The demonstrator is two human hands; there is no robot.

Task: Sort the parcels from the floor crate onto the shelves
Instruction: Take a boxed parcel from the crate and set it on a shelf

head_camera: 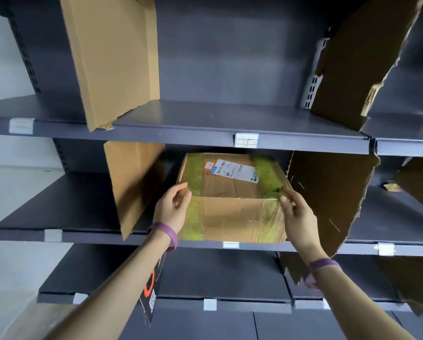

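The left hand (172,207) and the right hand (297,214) each hold a top front corner of the parcel (237,214), with thumbs and fingers curled on the corners. I cannot tell how hard they squeeze. The parcel is a brown box, and it sits between the two hands on the dark shelf (83,212), with its front face near the shelf's front edge. Out past the left hand stands a cardboard wall (132,185). Out past the right hand stands a torn cardboard wall (328,197), so the box sits in the slot between them. Just beyond the fingertips, on the box top, is a white label (237,169). Shiny yellow-green tape (194,222) runs right under each hand. Above the hands, the next shelf up has a little paper tag (246,139). I think the box is stiff, but its creased sides look like they could bend in. It needs two hands, so it may be a bit heavy. The tape looks slippery, so I would hold it low on both sides, or on the bare brown card, not on the tape.
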